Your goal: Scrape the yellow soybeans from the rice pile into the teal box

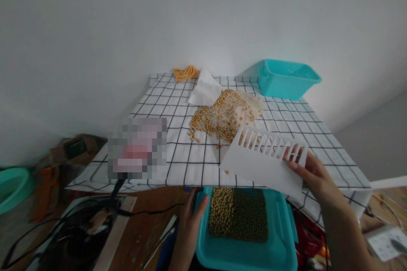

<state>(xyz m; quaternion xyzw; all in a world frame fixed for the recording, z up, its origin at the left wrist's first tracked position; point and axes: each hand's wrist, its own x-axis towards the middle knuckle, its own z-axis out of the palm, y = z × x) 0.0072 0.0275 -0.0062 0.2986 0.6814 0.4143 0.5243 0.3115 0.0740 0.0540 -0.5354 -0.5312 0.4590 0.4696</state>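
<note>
- Biggest thing here is the table (181, 164), covered in white cloth with a black grid, pushed up near the wall.
- Next, a teal container (246, 255) sitting just below the table's near edge. Yellowish beans (221, 211) fill the left of its recess, dark green ones (251, 216) the right.
- Another teal tub (284, 82) stands upright at the back right corner.
- A white slotted scraper (263, 163) is over the near part of the tabletop, tilted, slots toward the pile. Can't tell if it's touching any beans.
- The pile (219, 116) is mid-table: yellow beans mixed with pale grains, paler toward the back right.
- Right hand (310, 171): pinched on the scraper's right end, thumb on the near face, fingers behind and peeking through the slots.
- Left hand (193, 216): closed over the teal container's left wall, thumb over the rim, fingers outside. Can't tell how tight.
- White crumpled cloth (206, 89) overlaps the pile's back left edge.
- Small orange-yellow cloth (186, 73) bunched up just behind it.
</note>
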